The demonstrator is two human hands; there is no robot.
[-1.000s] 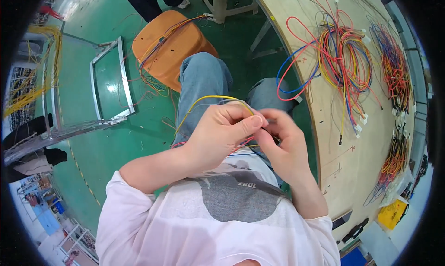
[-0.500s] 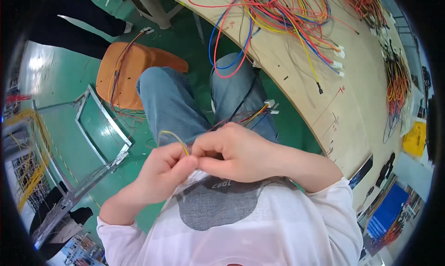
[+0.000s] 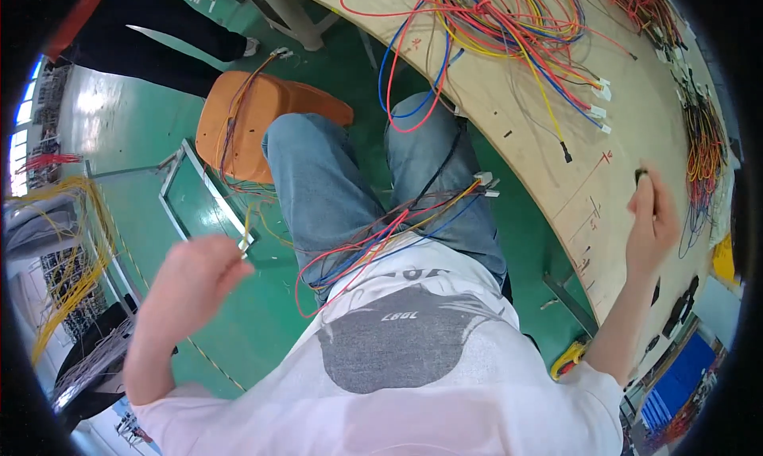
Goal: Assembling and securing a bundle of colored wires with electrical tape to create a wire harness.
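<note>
Across my lap lies a wire harness [image 3: 373, 253] of red, yellow, blue and black wires, with white connectors [image 3: 483, 184] at its right end. My left hand [image 3: 191, 281] is held out over the floor to the left, its fingers closed on a yellow wire [image 3: 248, 218] with a small whitish piece at the fingertips. Stretched out over the table on the right, my right hand [image 3: 653, 229] pinches a small black piece [image 3: 640, 174], too small to name.
A pile of colored wires [image 3: 493, 27] lies on the wooden table [image 3: 548, 162], more bundles [image 3: 703, 146] at its far right. An orange stool [image 3: 238, 122] stands ahead-left beside a person's dark-trousered legs [image 3: 159, 35]. A metal frame [image 3: 211, 194] and hanging yellow wires [image 3: 87, 241] are left.
My hands, together at my waist before, have parted. The left moved left with the yellow wire; the right swung out over the table. The harness on my lap is now uncovered.
</note>
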